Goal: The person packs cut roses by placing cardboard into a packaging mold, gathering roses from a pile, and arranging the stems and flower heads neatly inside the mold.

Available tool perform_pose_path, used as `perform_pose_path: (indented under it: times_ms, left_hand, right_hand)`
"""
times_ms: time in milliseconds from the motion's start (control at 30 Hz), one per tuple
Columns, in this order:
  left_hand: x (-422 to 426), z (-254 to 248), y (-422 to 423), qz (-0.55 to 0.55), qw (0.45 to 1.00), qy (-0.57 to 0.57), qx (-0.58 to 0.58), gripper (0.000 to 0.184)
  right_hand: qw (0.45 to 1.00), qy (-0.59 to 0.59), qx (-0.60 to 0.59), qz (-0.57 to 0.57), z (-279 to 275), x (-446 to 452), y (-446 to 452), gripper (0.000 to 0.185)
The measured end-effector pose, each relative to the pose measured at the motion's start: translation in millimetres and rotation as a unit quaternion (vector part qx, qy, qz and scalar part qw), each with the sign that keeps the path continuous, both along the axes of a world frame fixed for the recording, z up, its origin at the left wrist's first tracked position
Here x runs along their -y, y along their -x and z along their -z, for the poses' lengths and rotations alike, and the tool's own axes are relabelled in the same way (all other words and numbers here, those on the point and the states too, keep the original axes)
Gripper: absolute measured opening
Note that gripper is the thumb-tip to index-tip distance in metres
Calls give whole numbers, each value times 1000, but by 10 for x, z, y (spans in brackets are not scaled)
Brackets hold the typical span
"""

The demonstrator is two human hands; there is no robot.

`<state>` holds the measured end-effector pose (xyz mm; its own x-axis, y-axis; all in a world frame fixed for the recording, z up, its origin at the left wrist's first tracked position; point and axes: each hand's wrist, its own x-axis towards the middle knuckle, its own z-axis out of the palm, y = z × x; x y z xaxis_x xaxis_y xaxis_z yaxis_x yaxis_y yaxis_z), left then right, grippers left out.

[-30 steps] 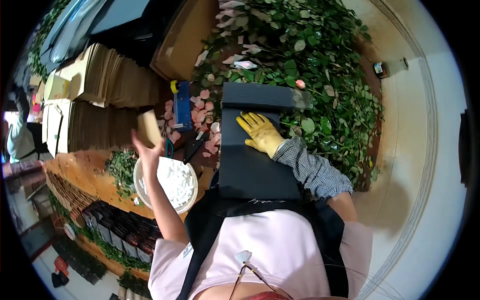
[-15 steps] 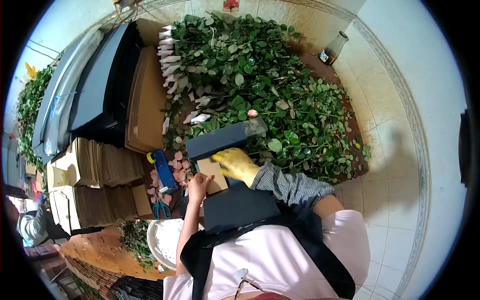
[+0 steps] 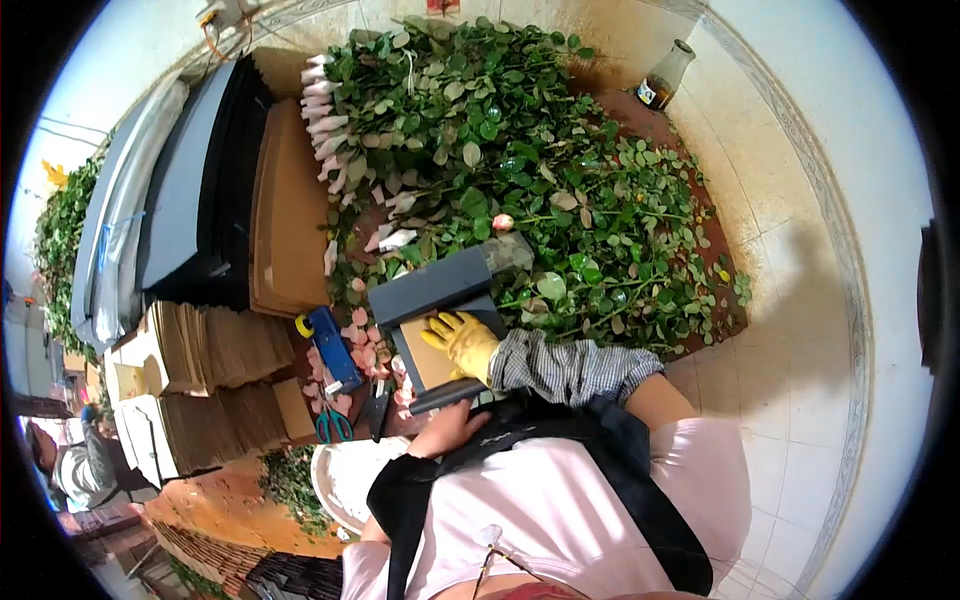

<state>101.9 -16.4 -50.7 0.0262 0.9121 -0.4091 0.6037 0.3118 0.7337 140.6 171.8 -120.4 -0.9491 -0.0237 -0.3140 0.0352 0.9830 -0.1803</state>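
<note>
My right hand (image 3: 462, 345), in a yellow glove, lies with spread fingers on a brown cardboard piece (image 3: 416, 352). The cardboard rests on a dark grey sheet (image 3: 436, 283), whose far part forms a raised band with a clear plastic end. My bare left hand (image 3: 447, 430) grips the near edge of this sheet, which stands up in front of my apron; its fingertips are partly hidden. To the left are a blue tape dispenser (image 3: 333, 352), teal-handled scissors (image 3: 334, 425), a black tool (image 3: 378, 408) and loose pink petals (image 3: 362, 335).
Leafy rose stems (image 3: 560, 200) cover much of the table, some with white-wrapped heads (image 3: 325, 122). Left stand cardboard stacks (image 3: 215, 430) and dark sheets (image 3: 185, 190). A glass bottle (image 3: 667, 78) stands far right. A white tub (image 3: 345, 480) is below; a person (image 3: 85, 465) is beyond.
The near part of the dark sheet has gone from lying flat to standing up. My left hand has moved from the cardboard to that near edge. My right hand has settled flat on the cardboard.
</note>
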Motion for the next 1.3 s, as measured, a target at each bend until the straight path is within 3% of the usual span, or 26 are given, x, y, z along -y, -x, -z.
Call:
perform_pose_path:
  times_ms: [33,67,133,167,200,233,267,333,433,500,533,633,700,767,800,833,867,933,967,1000,1133,1167,1200,1267,1300]
  left_hand:
    - [0,-78,37,9,992,-104,67,55]
    - [-80,-437,68,-60,979,-37,193,43]
    - [-228,-702,173,-130,990,-42,-22,32]
    - [-297,-736,243,-158,973,-70,-154,31]
    - [-392,-743,325,-171,963,-69,-199,30]
    - [-371,-404,434,-174,960,-90,-202,32]
    - [-367,-211,496,-132,962,-64,-231,29]
    - [-411,143,494,-87,960,14,-265,29]
    - [-481,37,356,-81,952,45,-293,31]
    - [-443,122,347,-84,946,10,-312,32]
    - [-484,-7,340,-70,939,22,-337,33]
    - [-471,11,313,-97,939,24,-328,39]
    - [-506,-11,300,-94,939,28,-330,41]
    - [-585,-130,256,-98,937,52,-331,36]
    - [-543,-43,233,-104,937,27,-334,34]
    - [-492,52,223,-108,935,0,-339,32]
    - [-533,36,219,-122,940,36,-316,27]
    - [-420,276,159,-150,939,59,-305,30]
    - [-373,353,145,-153,938,68,-304,31]
    - [-372,363,142,-148,938,73,-305,31]
    - [-377,296,105,-167,934,83,-305,31]
    - [-428,262,111,-174,935,80,-300,30]
    - [-445,206,140,-150,939,85,-296,29]
    - [-504,117,134,-160,937,82,-299,26]
    - [-527,70,156,-154,936,76,-307,25]
  right_hand:
    - [997,47,-53,10,127,-8,-48,107]
    - [996,46,-78,20,94,21,-114,102]
    - [995,46,-76,38,65,43,-107,91]
    - [998,-11,-45,32,206,77,-65,86]
    - [999,-6,-14,44,229,129,-14,81]
    - [998,-1,20,58,259,134,28,76]
    - [999,-15,30,42,-146,111,14,64]
    - [998,-6,11,61,60,134,3,59]
    - [999,-9,-15,44,-342,67,-73,55]
    - [960,255,-22,116,-709,-162,-80,49]
    - [932,351,-38,81,-837,-359,-123,50]
    - [833,540,-98,-65,-1632,-1056,107,52]
    - [774,620,-126,1,-1825,-1598,396,55]
    - [784,573,-224,80,-1600,-2280,904,52]
    - [857,372,-312,171,-1454,-2606,1185,49]
    - [796,411,-322,306,-1558,-2826,1465,48]
    - [774,403,-355,336,-1554,-3125,1751,47]
    - [849,68,-454,261,-1406,-3787,2303,35]
    - [890,-22,-307,335,-1538,-3950,2486,29]
    - [895,-153,-282,309,-1237,-4285,2694,24]
    - [907,-196,-196,318,-919,-4261,2791,19]
    - [900,-217,-233,298,-780,-4230,2735,18]
    - [894,-85,-268,349,-690,-4170,2613,16]
    - [895,-96,-264,345,-686,-3936,2308,14]
    - [896,-241,-233,291,-850,-3841,2212,14]
